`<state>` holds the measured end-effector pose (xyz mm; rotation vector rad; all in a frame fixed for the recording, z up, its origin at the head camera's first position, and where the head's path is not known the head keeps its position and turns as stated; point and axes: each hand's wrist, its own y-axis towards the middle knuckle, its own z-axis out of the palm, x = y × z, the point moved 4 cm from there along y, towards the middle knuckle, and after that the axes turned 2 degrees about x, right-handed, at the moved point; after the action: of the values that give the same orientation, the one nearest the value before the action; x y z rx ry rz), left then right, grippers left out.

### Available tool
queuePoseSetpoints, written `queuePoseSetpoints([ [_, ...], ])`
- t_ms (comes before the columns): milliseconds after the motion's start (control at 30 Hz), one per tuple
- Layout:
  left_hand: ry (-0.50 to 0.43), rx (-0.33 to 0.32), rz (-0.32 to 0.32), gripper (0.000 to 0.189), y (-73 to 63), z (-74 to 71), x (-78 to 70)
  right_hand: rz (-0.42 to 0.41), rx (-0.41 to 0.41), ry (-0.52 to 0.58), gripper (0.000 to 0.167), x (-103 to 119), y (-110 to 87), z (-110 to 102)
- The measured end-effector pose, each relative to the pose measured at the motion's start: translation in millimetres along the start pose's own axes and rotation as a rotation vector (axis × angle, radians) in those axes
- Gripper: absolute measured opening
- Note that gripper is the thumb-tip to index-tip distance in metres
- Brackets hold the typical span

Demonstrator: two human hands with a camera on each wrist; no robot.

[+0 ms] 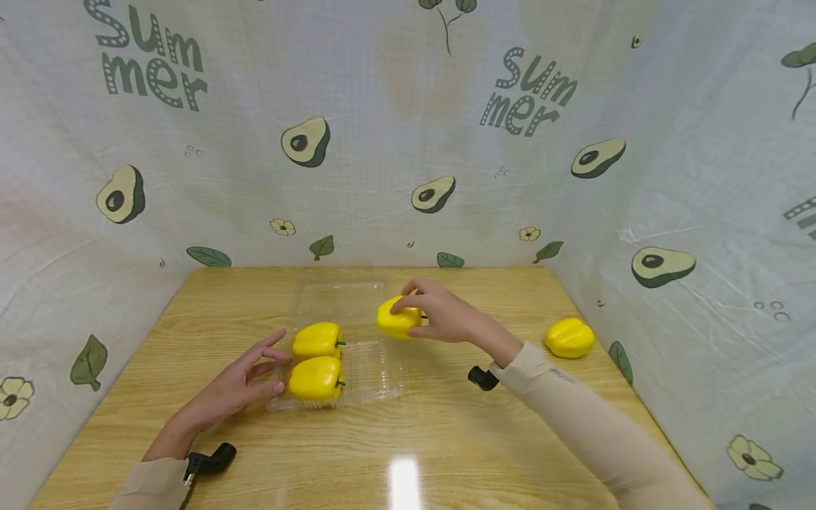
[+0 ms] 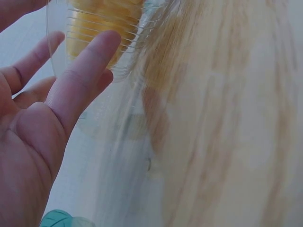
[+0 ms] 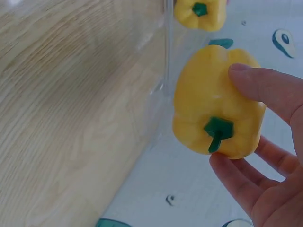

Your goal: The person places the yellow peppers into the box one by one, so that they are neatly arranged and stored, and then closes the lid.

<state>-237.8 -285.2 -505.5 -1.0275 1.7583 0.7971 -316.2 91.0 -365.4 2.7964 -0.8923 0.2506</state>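
A clear plastic clamshell box (image 1: 393, 382) lies with its lid folded back on the table. Two yellow bell peppers with green stems, a rear one (image 1: 316, 340) and a front one (image 1: 316, 379), sit side by side in its left half. My right hand (image 1: 440, 312) grips another yellow bell pepper (image 3: 218, 101) between thumb and fingers, above the box's right side. At the box's left edge is my left hand (image 1: 245, 379), fingers spread and loosely bent. In the left wrist view, its fingertips (image 2: 111, 42) are against or very near the clear ribbed wall.
One more yellow bell pepper (image 1: 570, 338) lies on the wooden table (image 1: 446, 439) at the right, near the cloth side. A patterned cloth (image 1: 370, 234) hangs at the back and along both sides. Black wrist devices (image 1: 213, 459) are on both forearms.
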Motion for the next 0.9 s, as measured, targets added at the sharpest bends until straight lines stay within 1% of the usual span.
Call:
queuePoseSetpoints([
  [233,0.014,0.003,0.002,0.038,0.0,0.2,0.2,-0.041,0.022,-0.005,0.042,16,17.6,9],
  [400,-0.002,0.005,0.005,0.038,0.1,0.6,0.9,-0.041,0.07,-0.017,0.041,22,27.4,19],
  [633,0.008,0.002,0.0,0.039,-0.2,0.8,-1.1,-0.056,0.099,-0.037,0.04,31,34.0,27],
  [900,0.007,0.003,-0.003,0.038,-0.9,0.4,-1.6,-0.044,0.129,-0.051,0.038,36,39.8,36],
])
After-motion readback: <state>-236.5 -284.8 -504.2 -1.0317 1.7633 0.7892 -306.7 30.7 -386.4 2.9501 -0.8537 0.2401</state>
